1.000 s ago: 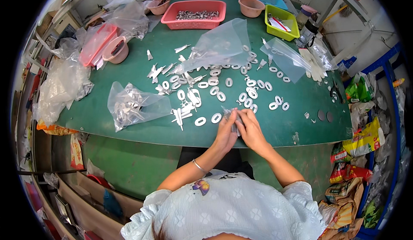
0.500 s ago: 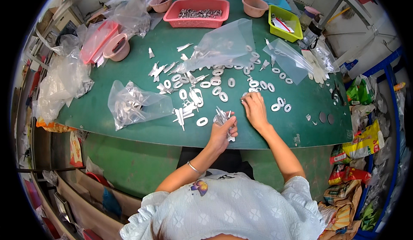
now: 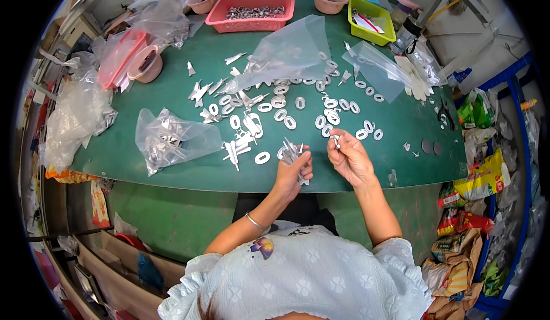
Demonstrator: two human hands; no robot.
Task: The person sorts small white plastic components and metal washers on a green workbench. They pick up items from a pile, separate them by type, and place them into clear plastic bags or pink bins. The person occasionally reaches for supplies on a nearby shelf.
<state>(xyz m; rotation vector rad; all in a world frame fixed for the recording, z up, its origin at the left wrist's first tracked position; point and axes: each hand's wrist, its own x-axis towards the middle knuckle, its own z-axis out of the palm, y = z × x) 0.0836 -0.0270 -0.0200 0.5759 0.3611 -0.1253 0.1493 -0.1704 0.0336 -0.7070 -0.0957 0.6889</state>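
My left hand (image 3: 293,177) is closed around a bunch of slim grey metal pieces (image 3: 288,152), just above the table's near edge. To its right, my right hand (image 3: 356,162) is turned palm-up, its thumb and fingertips pinching a small shiny metal piece (image 3: 337,143). Flat oval rings with a slot (image 3: 290,123) lie scattered beyond both hands. Left of my left hand is a pile of pale flared metal pieces with thin stems (image 3: 234,150). More such pieces fill a clear plastic bag (image 3: 200,137).
Another clear bag (image 3: 301,48) covers part of the scatter on the green table (image 3: 366,174). At the back stand a pink basket (image 3: 249,26) of metal parts, a pink bowl (image 3: 329,2) and a green basket (image 3: 372,35). Gloves (image 3: 413,79) and black-handled pliers (image 3: 445,115) lie right.
My right hand has risen from the tabletop near the oval rings and rolled palm-up, with the small metal piece now visible in its fingertips. My left hand keeps its bunch. The view has shifted slightly.
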